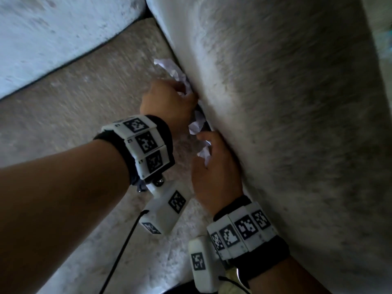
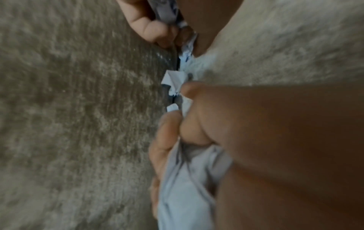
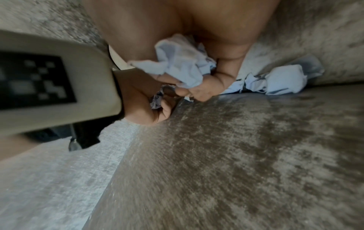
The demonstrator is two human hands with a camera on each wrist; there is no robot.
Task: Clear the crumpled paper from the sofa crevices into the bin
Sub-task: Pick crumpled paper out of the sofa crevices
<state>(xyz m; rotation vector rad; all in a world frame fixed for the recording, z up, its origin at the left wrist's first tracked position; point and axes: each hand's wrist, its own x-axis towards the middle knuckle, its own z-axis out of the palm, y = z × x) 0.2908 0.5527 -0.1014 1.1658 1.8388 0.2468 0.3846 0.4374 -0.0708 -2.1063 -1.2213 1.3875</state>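
Note:
White crumpled paper is wedged along the crevice between the sofa seat [image 1: 84, 115] and the upright cushion [image 1: 286, 124]. My left hand [image 1: 186, 92] reaches into the crevice and its curled fingers [image 3: 163, 112] grip a wad of paper [image 3: 156, 99]. Closer to me, my right hand [image 1: 206, 145] holds another crumpled wad [image 3: 183, 62], also seen close up [image 2: 187, 186] in the left wrist view. A further lump of paper [image 1: 169, 66] sticks out of the crevice beyond the left hand. A smaller piece [image 1: 197, 124] shows between the two hands. The bin is not in view.
A paler cushion [image 1: 53, 28] lies at the far left behind the seat. The left wrist camera housing [image 1: 167, 209] hangs just left of the right hand, with a black cable [image 1: 123, 251] trailing over the seat.

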